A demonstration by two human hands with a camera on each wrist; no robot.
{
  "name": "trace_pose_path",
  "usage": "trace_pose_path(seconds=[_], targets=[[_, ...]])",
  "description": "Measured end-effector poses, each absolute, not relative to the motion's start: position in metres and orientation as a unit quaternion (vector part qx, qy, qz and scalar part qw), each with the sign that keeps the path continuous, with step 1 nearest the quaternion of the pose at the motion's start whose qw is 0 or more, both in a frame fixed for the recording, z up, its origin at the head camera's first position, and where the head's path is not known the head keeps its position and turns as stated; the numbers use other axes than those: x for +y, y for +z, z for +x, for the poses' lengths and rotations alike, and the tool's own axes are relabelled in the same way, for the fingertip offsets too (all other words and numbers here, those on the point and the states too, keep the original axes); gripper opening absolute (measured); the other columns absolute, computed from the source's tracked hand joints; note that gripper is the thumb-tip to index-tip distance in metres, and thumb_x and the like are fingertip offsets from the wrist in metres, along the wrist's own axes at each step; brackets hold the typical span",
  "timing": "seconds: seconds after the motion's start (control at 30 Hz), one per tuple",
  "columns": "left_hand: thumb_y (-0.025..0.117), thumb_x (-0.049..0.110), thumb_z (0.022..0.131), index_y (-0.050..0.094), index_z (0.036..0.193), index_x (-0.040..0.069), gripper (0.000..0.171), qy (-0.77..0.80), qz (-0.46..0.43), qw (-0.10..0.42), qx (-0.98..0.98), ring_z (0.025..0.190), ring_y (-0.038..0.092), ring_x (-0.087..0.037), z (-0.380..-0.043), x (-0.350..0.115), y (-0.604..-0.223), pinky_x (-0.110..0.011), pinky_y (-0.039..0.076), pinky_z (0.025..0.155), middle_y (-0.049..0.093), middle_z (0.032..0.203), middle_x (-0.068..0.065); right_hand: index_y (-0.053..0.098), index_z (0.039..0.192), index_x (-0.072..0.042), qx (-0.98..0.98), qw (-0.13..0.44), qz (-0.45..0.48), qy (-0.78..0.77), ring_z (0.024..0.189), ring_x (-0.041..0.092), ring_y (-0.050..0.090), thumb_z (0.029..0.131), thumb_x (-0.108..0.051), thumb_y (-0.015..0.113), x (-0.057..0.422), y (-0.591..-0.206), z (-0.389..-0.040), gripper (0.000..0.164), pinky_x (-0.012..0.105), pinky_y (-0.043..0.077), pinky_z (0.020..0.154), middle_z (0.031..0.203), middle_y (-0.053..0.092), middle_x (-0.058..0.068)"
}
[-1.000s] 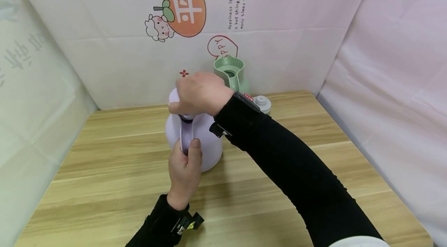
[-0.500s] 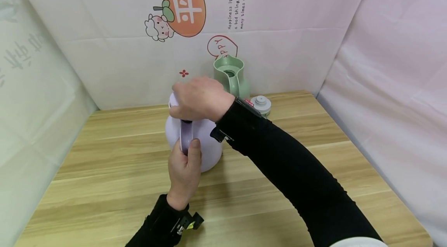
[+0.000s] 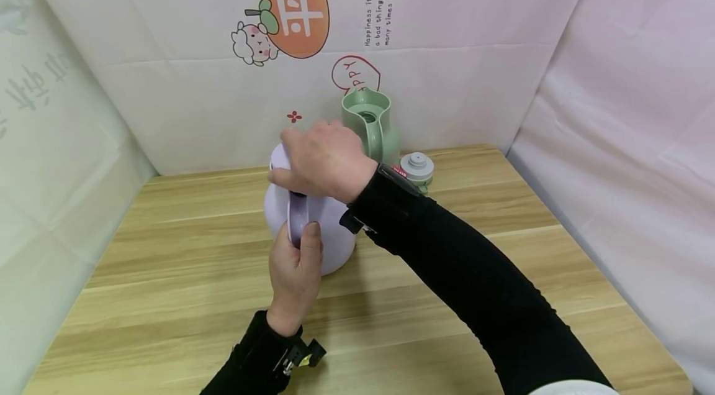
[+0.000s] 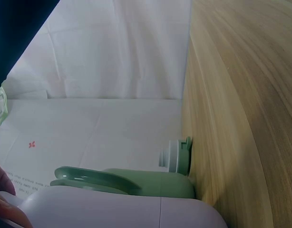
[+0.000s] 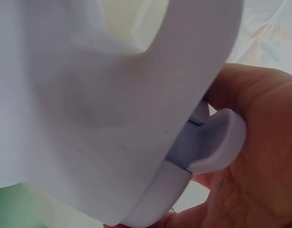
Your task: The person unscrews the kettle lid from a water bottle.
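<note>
A lilac vacuum jug (image 3: 337, 236) stands upright on the wooden table, its handle (image 3: 298, 215) turned toward me. My left hand (image 3: 293, 283) grips that handle, thumb lying along its right side. Over the jug's mouth, my right hand (image 3: 329, 162) holds the lilac lid, which is mostly hidden by the hand from above. In the right wrist view the lid (image 5: 160, 194) sits at the jug's rim, a raised tab (image 5: 227, 142) on it lies against the palm, and the fingers curl around its edge. The left wrist view shows the jug's smooth side (image 4: 112, 209).
Behind and to the right stands a green jug (image 3: 385, 149) with its mouth uncovered. Beside it on the table sits a grey and green lid (image 3: 417, 166). A printed white cloth (image 3: 447, 84) hangs at the table's back edge, with more cloth along both sides.
My right hand has come down a little and turned at the wrist while staying on the lid. My left hand and the jug have kept their place.
</note>
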State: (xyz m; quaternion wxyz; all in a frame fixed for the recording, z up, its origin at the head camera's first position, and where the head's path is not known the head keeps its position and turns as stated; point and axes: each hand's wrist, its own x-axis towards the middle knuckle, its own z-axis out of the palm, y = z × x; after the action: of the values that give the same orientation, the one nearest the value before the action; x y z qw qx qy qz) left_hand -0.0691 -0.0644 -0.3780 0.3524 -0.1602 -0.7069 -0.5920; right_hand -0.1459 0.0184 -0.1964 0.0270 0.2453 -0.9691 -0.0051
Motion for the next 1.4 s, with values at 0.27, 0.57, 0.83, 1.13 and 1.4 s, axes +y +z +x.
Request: trace_pose_path(seconds=[0.27, 0.57, 0.83, 1.13, 1.4], targets=[[0.053, 0.018, 0.109, 0.049, 0.084, 0.004, 0.029, -0.592, -0.159, 0.355, -0.706, 0.05, 0.041, -0.008, -0.07, -0.065, -0.379, -0.026, 0.034, 0.045, 0.045, 0.06, 0.0, 0.057, 0.099, -0.019, -0.965, 0.065, 0.252, 0.024, 0.076, 0.026, 0.059, 0.095, -0.055, 0.053, 0.023, -0.193, -0.146, 0.036, 0.039, 0.047, 0.059, 0.081, 0.062, 0.004], [0.054, 0.014, 0.108, 0.048, 0.083, 0.004, 0.027, -0.597, -0.16, 0.349, -0.705, 0.048, 0.039, -0.009, -0.068, -0.064, -0.377, -0.026, 0.032, 0.044, 0.043, 0.058, 0.0, 0.06, 0.117, -0.022, -0.961, 0.083, 0.251, 0.078, 0.074, 0.023, 0.061, 0.096, -0.06, 0.055, 0.03, -0.182, -0.145, 0.044, 0.037, 0.046, 0.06, 0.081, 0.064, 0.003], [0.056, 0.013, 0.107, 0.052, 0.087, 0.004, 0.022, -0.588, -0.147, 0.356, -0.711, 0.053, 0.044, -0.009, -0.067, -0.064, -0.376, -0.026, 0.037, 0.048, 0.048, 0.062, -0.001, 0.052, 0.142, -0.022, -0.959, 0.063, 0.231, 0.153, 0.081, 0.02, 0.063, 0.098, -0.062, 0.052, 0.042, -0.174, -0.148, 0.059, 0.034, 0.048, 0.068, 0.094, 0.068, 0.001], [0.056, 0.016, 0.106, 0.054, 0.088, 0.002, 0.023, -0.568, -0.119, 0.377, -0.722, 0.055, 0.047, -0.009, -0.067, -0.067, -0.376, -0.024, 0.039, 0.051, 0.051, 0.063, -0.002, 0.045, 0.152, -0.026, -0.938, 0.048, 0.204, 0.276, 0.103, 0.012, 0.06, 0.098, -0.064, 0.052, 0.06, -0.18, -0.152, 0.066, 0.034, 0.049, 0.088, 0.131, 0.065, -0.007], [0.057, 0.03, 0.107, 0.058, 0.09, -0.001, 0.035, -0.55, -0.085, 0.394, -0.732, 0.059, 0.05, -0.011, -0.072, -0.072, -0.378, -0.025, 0.042, 0.055, 0.053, 0.064, -0.004, 0.043, 0.155, -0.025, -0.89, 0.036, 0.199, 0.408, 0.114, 0.012, 0.058, 0.099, -0.064, 0.056, 0.075, -0.198, -0.156, 0.069, 0.035, 0.051, 0.094, 0.137, 0.059, -0.003]])
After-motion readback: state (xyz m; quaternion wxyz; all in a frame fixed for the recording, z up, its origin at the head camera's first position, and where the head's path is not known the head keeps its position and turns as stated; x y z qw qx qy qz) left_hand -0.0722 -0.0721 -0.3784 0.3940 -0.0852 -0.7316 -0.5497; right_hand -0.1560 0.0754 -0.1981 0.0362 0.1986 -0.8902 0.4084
